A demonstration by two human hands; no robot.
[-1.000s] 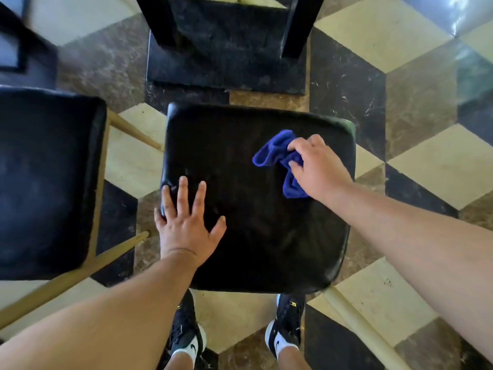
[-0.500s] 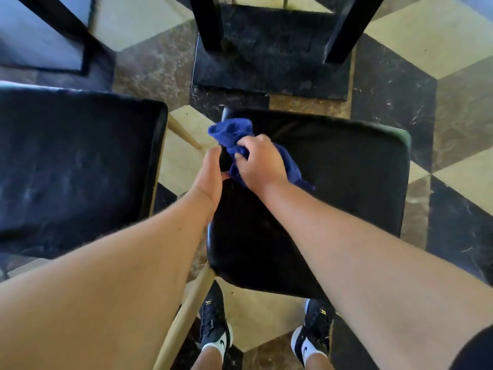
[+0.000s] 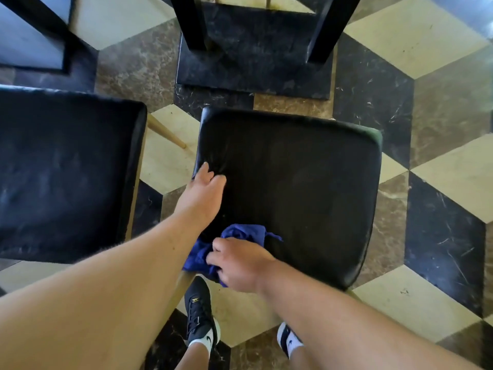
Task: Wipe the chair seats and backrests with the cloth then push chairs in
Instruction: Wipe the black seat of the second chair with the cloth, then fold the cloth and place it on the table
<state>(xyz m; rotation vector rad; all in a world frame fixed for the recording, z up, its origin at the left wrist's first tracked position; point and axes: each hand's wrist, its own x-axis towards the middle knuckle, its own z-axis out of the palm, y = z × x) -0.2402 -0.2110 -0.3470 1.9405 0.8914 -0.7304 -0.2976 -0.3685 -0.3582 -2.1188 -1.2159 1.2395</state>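
A black padded chair seat (image 3: 306,188) fills the middle of the head view. My right hand (image 3: 240,265) presses a crumpled blue cloth (image 3: 240,236) onto the seat's near left corner, fingers closed over it. My left hand (image 3: 204,193) rests on the seat's left edge, its fingers curled over the rim. A second black chair seat (image 3: 66,169) stands close on the left, with a light wooden leg (image 3: 165,132) showing between the two. No backrest is in view.
A black table pedestal base (image 3: 253,65) with two dark legs stands just beyond the seat. Another dark table base (image 3: 34,44) is at the top left. The floor (image 3: 440,182) is patterned marble tile. My two shoes (image 3: 201,316) are below the seat.
My right hand has dragged the cloth from the seat's far left corner down to its near left corner. My left hand stays on the left edge.
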